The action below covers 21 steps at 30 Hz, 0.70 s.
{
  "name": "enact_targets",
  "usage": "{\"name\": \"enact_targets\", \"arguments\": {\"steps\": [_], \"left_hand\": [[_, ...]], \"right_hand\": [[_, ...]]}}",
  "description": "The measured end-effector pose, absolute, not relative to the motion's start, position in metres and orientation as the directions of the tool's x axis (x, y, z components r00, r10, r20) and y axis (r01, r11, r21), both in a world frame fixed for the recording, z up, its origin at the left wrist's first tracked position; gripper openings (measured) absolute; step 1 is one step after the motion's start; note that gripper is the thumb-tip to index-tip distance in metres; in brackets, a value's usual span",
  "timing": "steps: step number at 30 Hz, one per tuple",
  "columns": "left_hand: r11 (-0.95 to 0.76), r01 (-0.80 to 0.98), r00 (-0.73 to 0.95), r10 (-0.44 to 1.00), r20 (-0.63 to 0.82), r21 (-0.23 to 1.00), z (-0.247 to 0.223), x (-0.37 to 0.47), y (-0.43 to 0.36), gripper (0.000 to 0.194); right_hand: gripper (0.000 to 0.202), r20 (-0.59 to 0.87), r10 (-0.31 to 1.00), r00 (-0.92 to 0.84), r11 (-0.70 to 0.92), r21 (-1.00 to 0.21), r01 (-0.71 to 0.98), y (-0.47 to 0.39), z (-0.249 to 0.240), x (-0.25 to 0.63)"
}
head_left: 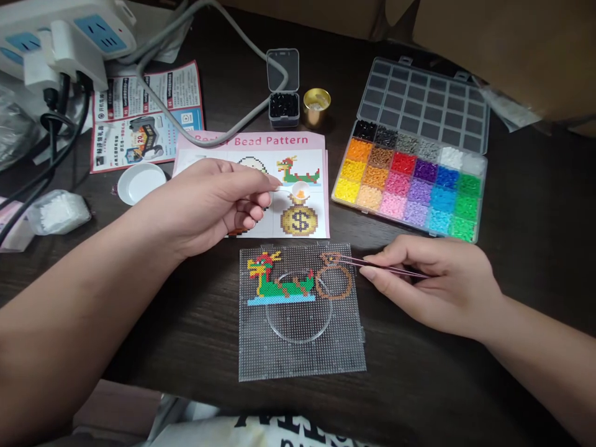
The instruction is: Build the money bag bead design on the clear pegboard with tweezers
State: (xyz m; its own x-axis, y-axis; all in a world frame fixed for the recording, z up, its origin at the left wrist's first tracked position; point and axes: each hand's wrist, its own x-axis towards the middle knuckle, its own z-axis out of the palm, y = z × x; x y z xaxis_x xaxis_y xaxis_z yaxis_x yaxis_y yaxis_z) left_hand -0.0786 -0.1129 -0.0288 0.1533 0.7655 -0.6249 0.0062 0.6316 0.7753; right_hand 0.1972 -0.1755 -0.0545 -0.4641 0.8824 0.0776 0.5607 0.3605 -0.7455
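Pinched in my left hand (223, 198) is a small white spoon (300, 190) with orange beads in its bowl, held above the pattern sheet (261, 140). My right hand (428, 282) grips pink tweezers (395, 268), their tips over the upper right of a clear pegboard (298, 354). On that board sits a bead dragon boat (284, 282) in green, red and yellow over a light blue strip. To its right is a brown bead outline (335, 298) of a money bag, with the tweezer tips at its narrow top. Whether the tips hold a bead is too small to tell.
An open bead box (410, 174) with many colours lies at the right. Behind the sheet stand a small case of black beads (284, 107) and a gold cup (316, 108). A white dish (142, 183), a bag of white beads (59, 212), a grey cable (162, 118) and a power strip (97, 37) occupy the left.
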Motion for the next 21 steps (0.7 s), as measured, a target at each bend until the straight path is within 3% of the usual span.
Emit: {"name": "enact_targets", "arguments": {"steps": [21], "left_hand": [[0.604,0.011,0.138,0.788,-0.599,0.797,-0.0333,-0.0777,-0.1109,0.022]], "right_hand": [[0.006,0.133,0.871,-0.474,0.408,-0.733,0.544,-0.1746,-0.0548,0.1986]]}}
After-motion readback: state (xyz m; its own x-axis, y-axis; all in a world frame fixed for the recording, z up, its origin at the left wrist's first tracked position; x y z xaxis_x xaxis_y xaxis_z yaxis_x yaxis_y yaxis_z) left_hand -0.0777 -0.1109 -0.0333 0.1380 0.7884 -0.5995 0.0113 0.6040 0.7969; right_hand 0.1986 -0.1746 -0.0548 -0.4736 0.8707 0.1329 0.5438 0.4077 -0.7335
